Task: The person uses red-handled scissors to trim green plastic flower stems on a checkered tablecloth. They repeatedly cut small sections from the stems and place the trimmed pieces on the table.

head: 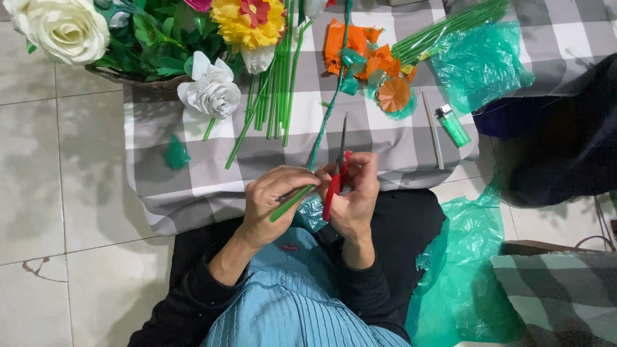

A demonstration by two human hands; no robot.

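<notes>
My left hand (273,200) pinches a green stem (319,138) wrapped in green plastic; the stem runs up over the checked cloth (193,186). Close beside it, my right hand (353,193) grips red-handled scissors (335,183), their blades pointing up along the stem. A crumpled bit of green plastic (313,215) sits under both hands, over my lap.
Several green sticks (273,90) lie on the cloth beside a white paper rose (213,93), orange paper pieces (360,54), a green lighter (453,125) and a thin white stick (432,128). A basket of paper flowers (128,38) stands top left. Green plastic sheet (466,257) lies at right.
</notes>
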